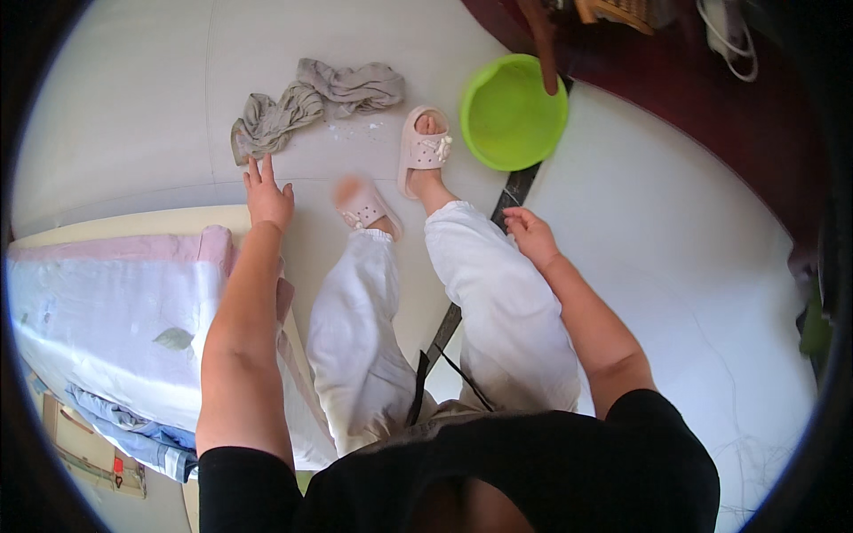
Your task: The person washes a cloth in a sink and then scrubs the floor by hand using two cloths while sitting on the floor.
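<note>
A crumpled grey cloth lies on the pale tiled floor. My left hand reaches toward its lower left end, fingers spread; whether the fingertips touch it I cannot tell. Over the floor beside my right knee is my right hand, its fingers curled with thumb and fingertips close together; a thin pale strand shows by them. A bright green plastic basin stands ahead of my right foot, with no object seen inside. White specks mark the floor just below the cloth.
On the left is a bed with a pale, leaf-printed sheet and blue clothing on it. Dark red wooden furniture curves along the upper right, one brown leg overlapping the basin. My feet wear pink clogs. Hair-like strands lie at lower right.
</note>
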`<state>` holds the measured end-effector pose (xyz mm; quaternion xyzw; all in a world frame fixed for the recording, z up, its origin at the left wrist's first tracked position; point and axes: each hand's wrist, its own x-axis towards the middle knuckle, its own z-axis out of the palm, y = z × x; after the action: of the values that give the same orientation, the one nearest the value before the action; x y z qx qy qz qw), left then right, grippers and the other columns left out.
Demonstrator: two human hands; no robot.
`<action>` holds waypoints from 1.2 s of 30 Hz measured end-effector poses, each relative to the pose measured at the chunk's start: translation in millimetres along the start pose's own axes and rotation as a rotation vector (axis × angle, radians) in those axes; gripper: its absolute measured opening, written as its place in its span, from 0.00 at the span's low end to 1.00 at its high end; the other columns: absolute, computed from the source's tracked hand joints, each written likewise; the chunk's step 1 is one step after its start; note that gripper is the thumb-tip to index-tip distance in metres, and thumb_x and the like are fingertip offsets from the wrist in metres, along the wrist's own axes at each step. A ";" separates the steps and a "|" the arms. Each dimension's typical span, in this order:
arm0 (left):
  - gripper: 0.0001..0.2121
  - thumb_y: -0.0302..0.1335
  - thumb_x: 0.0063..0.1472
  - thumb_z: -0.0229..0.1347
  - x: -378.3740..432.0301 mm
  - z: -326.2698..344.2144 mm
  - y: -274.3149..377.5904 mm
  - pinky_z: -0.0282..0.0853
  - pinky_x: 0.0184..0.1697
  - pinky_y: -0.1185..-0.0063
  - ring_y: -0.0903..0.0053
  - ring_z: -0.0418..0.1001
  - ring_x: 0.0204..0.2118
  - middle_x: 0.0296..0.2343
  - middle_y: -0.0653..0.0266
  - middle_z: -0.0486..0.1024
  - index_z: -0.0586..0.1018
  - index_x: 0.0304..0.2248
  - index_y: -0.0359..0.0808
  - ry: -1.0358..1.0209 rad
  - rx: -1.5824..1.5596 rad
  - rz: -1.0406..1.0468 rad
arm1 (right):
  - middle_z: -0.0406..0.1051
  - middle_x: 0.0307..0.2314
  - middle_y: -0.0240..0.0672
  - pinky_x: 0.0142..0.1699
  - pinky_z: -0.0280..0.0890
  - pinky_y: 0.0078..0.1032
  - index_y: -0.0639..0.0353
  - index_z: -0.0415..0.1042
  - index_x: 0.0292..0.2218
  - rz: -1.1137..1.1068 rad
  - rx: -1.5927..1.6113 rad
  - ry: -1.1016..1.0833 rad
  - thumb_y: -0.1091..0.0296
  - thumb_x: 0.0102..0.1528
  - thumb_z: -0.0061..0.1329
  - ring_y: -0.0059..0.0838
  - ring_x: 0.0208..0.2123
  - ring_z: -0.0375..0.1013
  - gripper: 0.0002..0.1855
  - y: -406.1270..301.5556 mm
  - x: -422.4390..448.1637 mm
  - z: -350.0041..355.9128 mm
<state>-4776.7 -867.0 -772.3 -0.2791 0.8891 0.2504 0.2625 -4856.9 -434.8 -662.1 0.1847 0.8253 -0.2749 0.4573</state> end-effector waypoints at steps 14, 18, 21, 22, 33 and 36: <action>0.25 0.22 0.47 0.50 -64.1 -44.6 36.4 0.51 0.52 0.69 0.54 0.52 0.51 0.49 0.47 0.52 0.60 0.47 0.35 0.173 -0.117 0.279 | 0.67 0.34 0.41 0.43 0.60 0.27 0.59 0.65 0.39 -0.476 -0.270 0.043 0.69 0.48 0.42 0.37 0.38 0.66 0.14 -67.3 6.0 46.6; 0.25 0.22 0.47 0.50 -53.9 -28.7 21.1 0.52 0.51 0.70 0.55 0.52 0.51 0.49 0.47 0.52 0.60 0.47 0.34 0.107 -0.101 0.171 | 0.62 0.41 0.42 0.48 0.55 0.30 0.57 0.64 0.41 -0.778 -0.511 0.130 0.68 0.47 0.43 0.41 0.45 0.59 0.17 -74.6 37.5 58.4; 0.25 0.24 0.48 0.51 -45.6 -11.1 5.6 0.52 0.51 0.71 0.56 0.52 0.51 0.48 0.47 0.53 0.60 0.48 0.36 0.068 -0.128 0.188 | 0.56 0.46 0.42 0.51 0.51 0.31 0.56 0.60 0.45 -0.868 -0.575 0.095 0.66 0.46 0.44 0.42 0.49 0.53 0.22 -94.0 60.3 69.6; 0.26 0.25 0.48 0.51 -36.4 -3.5 2.0 0.52 0.51 0.71 0.57 0.52 0.51 0.48 0.47 0.53 0.59 0.48 0.37 0.079 -0.090 0.144 | 0.56 0.46 0.42 0.51 0.51 0.31 0.56 0.60 0.45 -0.876 -0.572 0.112 0.66 0.46 0.44 0.42 0.49 0.53 0.22 -101.6 75.0 75.7; 0.30 0.33 0.48 0.54 114.7 60.1 -0.2 0.54 0.51 0.73 0.61 0.54 0.50 0.49 0.54 0.54 0.55 0.51 0.48 0.257 0.209 0.235 | 0.38 0.55 0.27 0.54 0.44 0.44 0.41 0.40 0.55 -0.841 -1.163 0.030 0.59 0.45 0.46 0.34 0.57 0.38 0.40 -212.3 206.2 183.6; 0.30 0.37 0.48 0.53 119.4 77.0 -4.0 0.54 0.49 0.67 0.66 0.53 0.51 0.49 0.63 0.55 0.55 0.51 0.59 0.231 0.157 0.201 | 0.41 0.54 0.24 0.52 0.48 0.43 0.37 0.42 0.54 -0.876 -1.176 -0.008 0.65 0.44 0.44 0.35 0.55 0.43 0.38 -218.1 225.9 191.7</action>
<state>-4833.3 -867.8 -902.6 -0.1944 0.9536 0.1713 0.1535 -4969.0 -712.4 -876.0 -0.4392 0.8329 0.0550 0.3322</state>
